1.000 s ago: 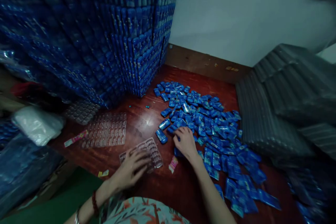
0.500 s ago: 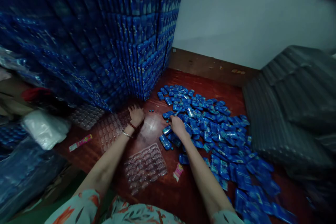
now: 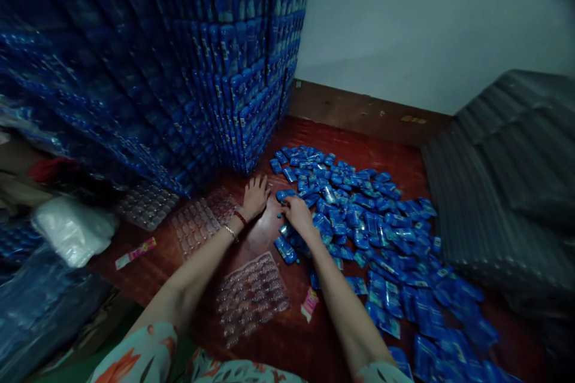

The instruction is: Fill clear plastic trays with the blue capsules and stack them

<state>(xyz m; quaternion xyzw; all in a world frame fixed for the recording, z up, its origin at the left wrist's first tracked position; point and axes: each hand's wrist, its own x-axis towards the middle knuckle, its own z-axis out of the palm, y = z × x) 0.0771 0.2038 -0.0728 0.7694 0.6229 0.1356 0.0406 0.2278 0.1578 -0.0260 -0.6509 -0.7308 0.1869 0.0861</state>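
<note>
Head view: the left hand (image 3: 256,196) is extending palm-down at the red tabletop (image 3: 354,134), fingers spread wide, with no object visible in its grasp. The right hand (image 3: 296,213) is curling its fingers narrowly at the near-left edge of the loose blue packets (image 3: 359,215); whether the fingertips are gripping anything cannot be told. One small blue piece (image 3: 279,215) is lying just left of the right fingertips. The packets are spreading in a pile beyond and to the right of the right hand. One clear molded tray (image 3: 254,296) is lying between the forearms, nearer the body than both hands. Another clear tray (image 3: 195,227) is lying left of the left hand, partly behind that forearm. A pink wrapper (image 3: 309,304) is lying left of the right forearm. Stacked blue packs (image 3: 238,102) are standing beyond the left hand.
</note>
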